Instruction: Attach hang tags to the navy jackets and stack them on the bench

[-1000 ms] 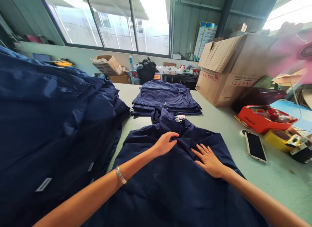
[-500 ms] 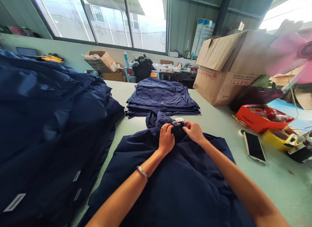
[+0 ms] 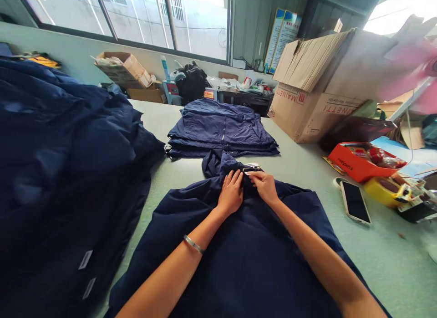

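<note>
A navy jacket [image 3: 259, 263] lies spread on the table with its bunched collar [image 3: 218, 165] raised at the far end. My left hand [image 3: 230, 193] grips the dark fabric just below the collar. My right hand [image 3: 264, 187] pinches the same gathered fabric beside it, close to a small white label [image 3: 252, 166]. The two hands nearly touch, and they hide part of the collar. A metal bangle [image 3: 193, 244] circles my left wrist.
A large heap of navy garments [image 3: 61, 149] rises on the left. Beyond the collar lies a folded navy stack [image 3: 221, 129]. To the right are a phone [image 3: 355, 202], an orange tray [image 3: 363, 162], a yellow container [image 3: 384, 192] and a large cardboard box [image 3: 307, 108].
My hands have moved from lying apart on the jacket to gripping the gathered collar together. The collar fabric is bunched more tightly, and the whole view has shifted slightly.
</note>
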Tool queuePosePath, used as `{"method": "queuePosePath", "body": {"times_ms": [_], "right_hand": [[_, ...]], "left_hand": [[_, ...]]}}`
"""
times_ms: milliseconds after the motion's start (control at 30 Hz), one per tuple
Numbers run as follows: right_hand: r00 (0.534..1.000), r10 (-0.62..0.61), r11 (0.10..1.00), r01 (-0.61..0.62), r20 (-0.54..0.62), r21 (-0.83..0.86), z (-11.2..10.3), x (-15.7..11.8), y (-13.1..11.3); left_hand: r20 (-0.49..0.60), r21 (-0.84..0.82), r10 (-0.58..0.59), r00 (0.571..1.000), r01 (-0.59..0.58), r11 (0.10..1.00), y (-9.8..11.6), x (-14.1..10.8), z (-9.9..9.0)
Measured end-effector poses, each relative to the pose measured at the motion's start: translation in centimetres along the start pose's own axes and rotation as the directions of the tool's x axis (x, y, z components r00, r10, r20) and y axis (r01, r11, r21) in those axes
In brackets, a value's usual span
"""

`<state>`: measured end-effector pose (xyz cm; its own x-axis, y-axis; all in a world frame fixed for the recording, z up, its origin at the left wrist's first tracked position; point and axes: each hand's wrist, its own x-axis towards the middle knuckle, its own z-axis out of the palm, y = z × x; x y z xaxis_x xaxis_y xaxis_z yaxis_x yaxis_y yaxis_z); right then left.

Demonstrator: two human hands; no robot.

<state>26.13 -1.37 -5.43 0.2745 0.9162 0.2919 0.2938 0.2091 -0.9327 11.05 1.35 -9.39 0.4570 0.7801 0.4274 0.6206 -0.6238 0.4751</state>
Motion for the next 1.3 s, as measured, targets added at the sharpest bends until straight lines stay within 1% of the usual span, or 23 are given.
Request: {"method": "queuePosePath", "body": {"times_ms": [67,100,167,233,400,500,567,633,700,800,900,1000,1067,1233,1300], "right_hand": [[0.997,0.040,0.994,-0.033,-0.067,0.099,0.1,-1.2,1.2],[0.995,0.049,0.989,-0.037,-0.082,0.143,0.2,-1.5,1.7],[0.996,0.053,0.976,-0.035,-0.078,0.214,0.3,-1.7,2.2],[0.994,0.080,0.963,-0.059,-0.070,0.264,0.3,-1.6,2.4],[0.981,0.167,0.926,-0.121,-0.101,0.359,0.3,-1.2,2.8],[0.976,0.205,0.866,-0.144,-0.077,0.479,0.2,-1.1,3.0],[0.969,0.244,0.825,-0.184,-0.043,0.535,0.0,-1.0,2.9],[0.961,0.278,0.790,-0.227,-0.003,0.569,-0.2,-0.9,2.8],[0.954,0.296,0.770,-0.260,0.034,0.582,-0.4,-0.8,2.7],[0.953,0.293,0.774,-0.286,0.081,0.565,-0.4,-0.8,2.5],[0.951,0.286,0.784,-0.301,0.114,0.542,-0.4,-0.8,2.5],[0.948,0.287,0.784,-0.316,0.139,0.534,-0.4,-0.8,2.5],[0.947,0.282,0.783,-0.321,0.155,0.533,-0.4,-0.9,2.4],[0.953,0.237,0.800,-0.302,0.190,0.519,-0.2,-1.3,2.1],[0.952,0.226,0.810,-0.302,0.208,0.502,-0.1,-1.4,2.0]], "left_hand": [[-0.011,-0.021,-0.001,1.000,0.001,1.000,-0.1,0.0,0.0],[-0.025,-0.030,-0.005,1.000,0.004,1.000,-0.1,0.0,0.0],[-0.049,-0.043,-0.017,0.999,0.015,0.999,-0.1,0.0,0.1],[-0.079,-0.054,-0.024,0.997,0.019,0.998,0.0,0.1,0.1],[-0.220,-0.097,-0.029,0.975,0.008,0.995,0.3,0.6,-0.7],[-0.235,-0.093,-0.033,0.971,0.012,0.996,0.8,1.4,-1.4],[-0.222,-0.107,0.010,0.975,-0.034,0.994,1.1,1.9,-1.4],[-0.199,-0.169,0.058,0.978,-0.093,0.981,1.2,2.3,-1.2],[-0.181,-0.255,0.069,0.981,-0.114,0.960,0.9,2.5,-0.9],[-0.166,-0.366,0.027,0.986,-0.087,0.926,-0.2,2.6,-0.7],[-0.132,-0.417,0.030,0.991,-0.083,0.905,-1.0,2.7,-0.8],[-0.136,-0.401,0.049,0.989,-0.100,0.910,-1.2,2.8,-0.9],[-0.160,-0.372,0.035,0.986,-0.093,0.924,-1.1,2.9,-1.0],[-0.208,-0.288,-0.071,0.975,0.008,0.958,-0.9,3.1,-1.5],[-0.214,-0.265,-0.085,0.973,0.026,0.964,-0.8,3.0,-1.8]]}}
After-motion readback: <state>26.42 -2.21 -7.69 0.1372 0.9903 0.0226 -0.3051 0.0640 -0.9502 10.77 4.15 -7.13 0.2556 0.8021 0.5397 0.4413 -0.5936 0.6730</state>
